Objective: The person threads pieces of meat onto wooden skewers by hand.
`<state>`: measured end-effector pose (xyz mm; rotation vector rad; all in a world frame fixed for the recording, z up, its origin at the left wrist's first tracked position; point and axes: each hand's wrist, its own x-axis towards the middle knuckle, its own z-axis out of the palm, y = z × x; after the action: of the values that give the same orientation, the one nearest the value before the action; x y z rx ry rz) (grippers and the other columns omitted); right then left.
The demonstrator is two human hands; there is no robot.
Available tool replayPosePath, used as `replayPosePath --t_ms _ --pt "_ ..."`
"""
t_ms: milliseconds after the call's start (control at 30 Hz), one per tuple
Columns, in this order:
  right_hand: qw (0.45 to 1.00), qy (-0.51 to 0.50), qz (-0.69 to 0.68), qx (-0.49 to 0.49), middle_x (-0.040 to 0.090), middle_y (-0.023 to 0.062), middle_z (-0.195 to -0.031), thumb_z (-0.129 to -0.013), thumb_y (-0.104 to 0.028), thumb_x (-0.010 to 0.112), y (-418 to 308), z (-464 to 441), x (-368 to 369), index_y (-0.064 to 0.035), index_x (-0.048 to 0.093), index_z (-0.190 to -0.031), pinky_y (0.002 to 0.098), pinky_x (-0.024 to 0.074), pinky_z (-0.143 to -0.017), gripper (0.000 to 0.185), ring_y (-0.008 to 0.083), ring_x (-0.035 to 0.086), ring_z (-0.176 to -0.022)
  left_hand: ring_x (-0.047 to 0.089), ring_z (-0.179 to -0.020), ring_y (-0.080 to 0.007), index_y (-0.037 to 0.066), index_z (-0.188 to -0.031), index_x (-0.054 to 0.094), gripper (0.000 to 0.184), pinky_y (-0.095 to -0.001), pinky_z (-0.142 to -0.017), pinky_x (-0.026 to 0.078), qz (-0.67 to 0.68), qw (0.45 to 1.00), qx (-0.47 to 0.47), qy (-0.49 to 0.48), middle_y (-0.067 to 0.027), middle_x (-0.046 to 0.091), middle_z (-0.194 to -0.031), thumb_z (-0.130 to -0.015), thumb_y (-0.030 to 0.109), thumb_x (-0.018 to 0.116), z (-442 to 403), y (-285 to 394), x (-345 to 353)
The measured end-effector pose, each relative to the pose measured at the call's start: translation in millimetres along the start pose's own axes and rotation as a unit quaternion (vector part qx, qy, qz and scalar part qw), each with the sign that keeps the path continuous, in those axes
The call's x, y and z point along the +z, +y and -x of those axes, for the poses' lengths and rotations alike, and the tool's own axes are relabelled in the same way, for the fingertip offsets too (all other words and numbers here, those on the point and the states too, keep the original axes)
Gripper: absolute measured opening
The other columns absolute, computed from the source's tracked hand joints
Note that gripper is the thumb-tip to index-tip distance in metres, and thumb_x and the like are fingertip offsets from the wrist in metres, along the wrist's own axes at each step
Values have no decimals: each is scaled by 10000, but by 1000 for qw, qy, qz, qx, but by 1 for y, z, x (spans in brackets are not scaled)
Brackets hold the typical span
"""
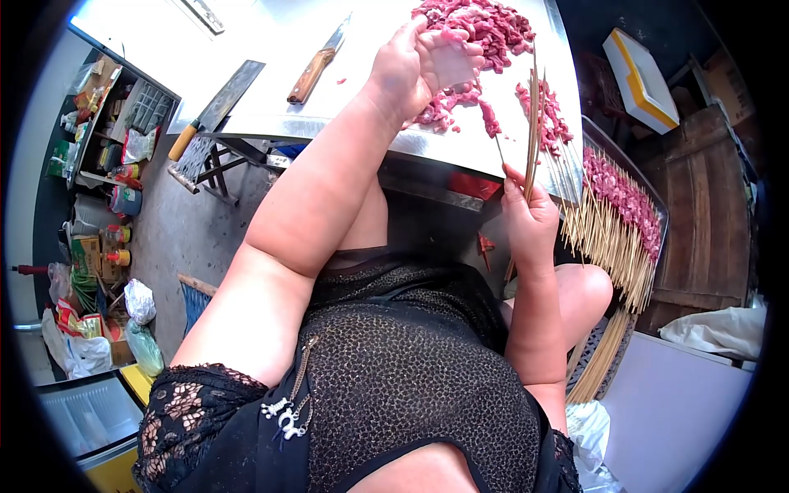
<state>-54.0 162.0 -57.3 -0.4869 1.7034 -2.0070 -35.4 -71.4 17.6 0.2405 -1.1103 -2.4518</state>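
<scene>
My left hand [425, 67] is over the table [362, 122], palm turned up and fingers bent, with a small piece of meat [452, 35] at the fingers. My right hand [530, 215] holds a bundle of thin sticks [534, 131] upright. It also pinches one skewer, which slants up toward my left hand with a strip of meat [490, 120] on it. A large pile of raw meat strips [493, 31] lies behind my left hand, with more strips below it. Several loaded skewers [552, 119] rest at the table's right side.
A cleaver [226, 100] and a wooden-handled knife [314, 72] lie on the table's left half. At the right, a tray holds many meat skewers [616, 197], above a bundle of bare sticks [604, 355]. A crowded shelf [115, 135] stands at the left.
</scene>
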Motion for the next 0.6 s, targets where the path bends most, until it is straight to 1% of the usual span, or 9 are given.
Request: replayPosePath --t_ms 67,100,167,200,267,400,500,600 --pt "1000 5 4 1 451 -88 -629 -895 -61 552 0 0 0 -13 624 -1086 148 276 -465 210 -4 363 -524 612 -991 -313 -51 -1023 563 341 -390 -873 515 -2 999 -18 -46 -245 610 -1031 -972 236 387 -1 1 -2" --pt "1000 5 4 1 451 -88 -629 -895 -61 552 0 0 0 -13 624 -1086 148 276 -465 210 -4 363 -524 612 -991 -313 -51 -1023 563 341 -390 -873 515 -2 999 -18 -47 -245 610 -1031 -972 236 387 -1 -1 -1" --pt "1000 4 7 -9 453 -87 -630 -895 -64 553 0 0 -1 -13 624 -1086 147 274 -466 210 -5 364 -526 632 -953 -282 -32 -1000 576 285 -369 -841 534 -149 988 47 -17 -226 626 -992 -960 208 428 -2 -6 3" --pt "1000 3 7 -9 453 -87 -630 -895 -64 553 -1 1 -1 -13 624 -1086 147 274 -466 210 -5 364 -526 632 -953 -282 -32 -1000 576 285 -369 -841 534 -148 988 48 -16 -226 626 -992 -960 208 428 -2 -5 3" --pt "1000 -6 1 -24 456 -87 -632 -894 -66 555 -2 3 -1 -13 624 -1088 146 272 -467 212 -5 366 -528 650 -904 -259 -20 -986 578 243 -347 -803 551 -140 989 27 28 -203 639 -955 -951 185 452 -1 -2 4" --pt "999 -14 16 -34 452 -88 -630 -895 -68 555 2 3 -1 -13 623 -1090 146 271 -466 213 -6 363 -527 656 -881 -267 -22 -993 571 253 -345 -783 560 -147 988 29 27 -194 643 -942 -957 189 436 0 -3 4" --pt "1000 -11 3 -16 449 -88 -631 -895 -69 556 0 2 1 -13 623 -1089 148 272 -463 212 -5 361 -525 653 -893 -272 -25 -1004 559 250 -349 -790 557 -133 991 25 22 -202 642 -949 -961 181 423 1 -3 6" --pt "1000 11 11 -9 451 -86 -629 -895 -69 557 -2 2 3 -10 621 -1090 150 275 -461 214 -3 364 -521 650 -901 -279 -26 -1016 550 249 -355 -797 555 -146 988 33 22 -206 640 -952 -966 171 407 0 -4 5"
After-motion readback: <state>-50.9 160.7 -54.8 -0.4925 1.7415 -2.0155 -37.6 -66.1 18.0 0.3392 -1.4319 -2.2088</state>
